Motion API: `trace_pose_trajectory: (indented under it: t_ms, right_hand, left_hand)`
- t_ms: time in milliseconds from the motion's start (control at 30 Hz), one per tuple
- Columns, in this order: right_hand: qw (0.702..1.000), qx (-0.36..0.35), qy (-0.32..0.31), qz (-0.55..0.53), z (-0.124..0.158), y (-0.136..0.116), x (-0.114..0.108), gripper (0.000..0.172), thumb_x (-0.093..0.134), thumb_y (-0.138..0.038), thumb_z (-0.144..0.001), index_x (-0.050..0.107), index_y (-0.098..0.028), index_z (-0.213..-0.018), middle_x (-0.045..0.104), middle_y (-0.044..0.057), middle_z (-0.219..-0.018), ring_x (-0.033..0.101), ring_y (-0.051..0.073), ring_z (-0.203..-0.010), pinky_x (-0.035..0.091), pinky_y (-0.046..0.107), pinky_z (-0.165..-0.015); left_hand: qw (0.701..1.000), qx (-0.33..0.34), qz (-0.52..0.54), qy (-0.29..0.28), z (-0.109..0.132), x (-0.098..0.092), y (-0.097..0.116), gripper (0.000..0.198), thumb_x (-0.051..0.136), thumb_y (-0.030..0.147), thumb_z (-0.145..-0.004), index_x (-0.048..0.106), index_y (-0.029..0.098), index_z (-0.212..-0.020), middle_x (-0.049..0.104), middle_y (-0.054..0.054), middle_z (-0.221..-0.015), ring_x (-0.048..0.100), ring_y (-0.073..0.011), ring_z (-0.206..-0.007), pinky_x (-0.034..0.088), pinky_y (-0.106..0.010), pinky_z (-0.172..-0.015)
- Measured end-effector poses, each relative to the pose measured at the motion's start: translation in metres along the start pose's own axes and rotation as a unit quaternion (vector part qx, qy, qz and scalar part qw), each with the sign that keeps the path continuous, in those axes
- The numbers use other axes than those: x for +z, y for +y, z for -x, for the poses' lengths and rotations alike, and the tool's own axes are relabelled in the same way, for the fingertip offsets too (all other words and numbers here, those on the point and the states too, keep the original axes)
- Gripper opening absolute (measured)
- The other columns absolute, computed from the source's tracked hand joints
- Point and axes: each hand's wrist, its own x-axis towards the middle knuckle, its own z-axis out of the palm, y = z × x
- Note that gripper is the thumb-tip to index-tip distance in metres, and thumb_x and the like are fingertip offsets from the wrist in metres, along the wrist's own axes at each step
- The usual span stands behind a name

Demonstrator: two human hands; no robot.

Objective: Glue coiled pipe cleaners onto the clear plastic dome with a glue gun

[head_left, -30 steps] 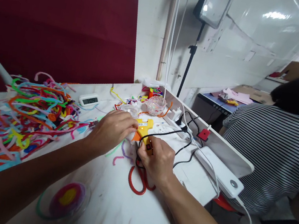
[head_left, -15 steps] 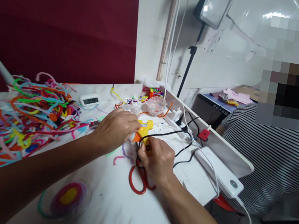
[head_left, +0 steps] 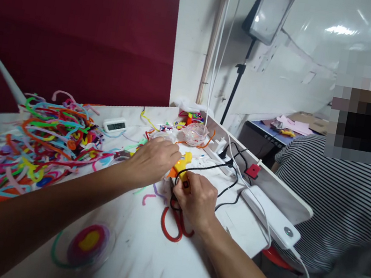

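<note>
A yellow and orange glue gun [head_left: 182, 167] lies over the middle of the white table [head_left: 137, 254]. My right hand [head_left: 193, 200] is closed round its handle, with the black cord [head_left: 222, 192] running off to the right. My left hand [head_left: 153, 162] is closed over the gun's front end, fingers curled; what they pinch is hidden. Red-handled scissors [head_left: 171, 224] lie just under my right hand.
A big heap of coloured pipe cleaners [head_left: 34, 147] covers the table's left. A coiled pipe-cleaner disc [head_left: 88, 243] lies near the front. A small digital clock [head_left: 115, 125], clear plastic cups [head_left: 194, 132], a white power strip [head_left: 270, 215] and a person in a striped shirt [head_left: 338, 202] are at the right.
My left hand has slid a little right over the glue gun's front, covering more of it. The camera has shifted slightly; my right hand keeps its grip.
</note>
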Motion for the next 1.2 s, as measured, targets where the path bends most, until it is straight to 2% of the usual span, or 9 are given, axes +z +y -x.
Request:
trace_pose_trajectory:
  t_ms: [167,267,333,400,500,533,600,967,1200]
  right_hand:
    - [1.000,0.013,0.016,-0.003,-0.001,0.001,0.000,0.012,0.055,-0.024,-0.084,0.060,-0.019,-0.075,0.064,0.002,-0.063,0.057,0.016,-0.058,0.037,0.028,-0.057]
    - [0.999,0.018,0.030,-0.023,-0.003,0.002,-0.001,0.013,0.056,-0.025,-0.085,0.061,-0.020,-0.075,0.065,0.002,-0.063,0.057,0.016,-0.058,0.038,0.027,-0.058]
    - [0.998,0.023,0.044,-0.039,-0.004,0.002,-0.002,0.012,0.057,-0.026,-0.086,0.061,-0.019,-0.076,0.065,0.001,-0.063,0.057,0.015,-0.058,0.039,0.026,-0.058]
    - [0.997,0.024,0.057,-0.050,-0.006,0.002,-0.003,0.011,0.058,-0.026,-0.086,0.061,-0.019,-0.077,0.064,0.001,-0.062,0.057,0.015,-0.057,0.040,0.026,-0.057]
    - [0.996,0.023,0.064,-0.057,-0.007,0.003,-0.004,0.010,0.058,-0.024,-0.086,0.061,-0.018,-0.079,0.064,0.001,-0.063,0.057,0.014,-0.057,0.041,0.025,-0.058]
    - [0.996,0.023,0.065,-0.057,-0.007,0.004,-0.004,0.010,0.057,-0.024,-0.086,0.061,-0.018,-0.079,0.064,0.001,-0.063,0.057,0.014,-0.057,0.041,0.025,-0.058]
    - [0.996,0.022,0.065,-0.055,-0.007,0.004,-0.004,0.010,0.057,-0.024,-0.087,0.061,-0.018,-0.080,0.064,0.001,-0.063,0.057,0.015,-0.057,0.041,0.025,-0.058]
    - [0.997,0.009,0.070,-0.033,-0.007,0.002,-0.005,0.009,0.059,-0.024,-0.086,0.061,-0.017,-0.081,0.066,0.003,-0.065,0.059,0.017,-0.059,0.041,0.028,-0.059]
    - [0.997,0.007,0.078,-0.025,-0.007,0.003,-0.005,0.010,0.057,-0.024,-0.087,0.062,-0.017,-0.082,0.066,0.003,-0.065,0.059,0.017,-0.059,0.041,0.028,-0.059]
  left_hand:
    - [0.997,0.016,0.028,0.069,0.024,0.010,0.018,0.020,0.045,0.009,-0.091,0.061,0.015,-0.081,0.063,-0.008,-0.078,0.059,-0.0238,-0.076,0.043,-0.036,-0.068]
    - [0.986,-0.058,0.133,0.080,0.042,0.017,0.030,0.026,0.040,0.016,-0.096,0.060,0.016,-0.079,0.062,-0.006,-0.076,0.057,-0.0196,-0.072,0.043,-0.032,-0.068]
    - [0.953,-0.138,0.264,0.057,0.048,0.022,0.035,0.031,0.040,0.023,-0.097,0.059,0.017,-0.073,0.059,-0.003,-0.070,0.055,-0.0166,-0.066,0.041,-0.029,-0.062]
    - [0.873,-0.256,0.414,0.034,0.048,0.026,0.039,0.031,0.046,0.029,-0.092,0.058,0.017,-0.066,0.052,0.001,-0.059,0.049,-0.0137,-0.057,0.036,-0.026,-0.055]
    - [0.666,-0.437,0.602,0.049,0.038,0.030,0.042,0.012,0.063,0.029,-0.075,0.062,0.017,-0.072,0.050,0.005,-0.055,0.044,-0.0107,-0.051,0.032,-0.023,-0.050]
    - [0.614,-0.469,0.632,0.062,0.034,0.031,0.043,0.014,0.066,0.028,-0.070,0.063,0.017,-0.078,0.052,0.005,-0.058,0.046,-0.0105,-0.052,0.032,-0.022,-0.050]
    - [0.558,-0.497,0.660,0.079,0.026,0.032,0.045,0.025,0.065,0.030,-0.068,0.063,0.016,-0.088,0.058,0.003,-0.064,0.048,-0.0104,-0.052,0.031,-0.021,-0.047]
    - [0.426,-0.507,0.732,0.162,-0.005,0.022,0.062,0.033,0.071,0.046,-0.070,0.060,0.015,-0.077,0.055,0.001,-0.068,0.049,-0.0090,-0.055,0.032,-0.018,-0.044]
    - [0.398,-0.504,0.736,0.213,-0.015,0.030,0.068,0.027,0.072,0.041,-0.070,0.060,0.016,-0.073,0.054,0.004,-0.064,0.047,-0.0089,-0.054,0.038,-0.020,-0.049]
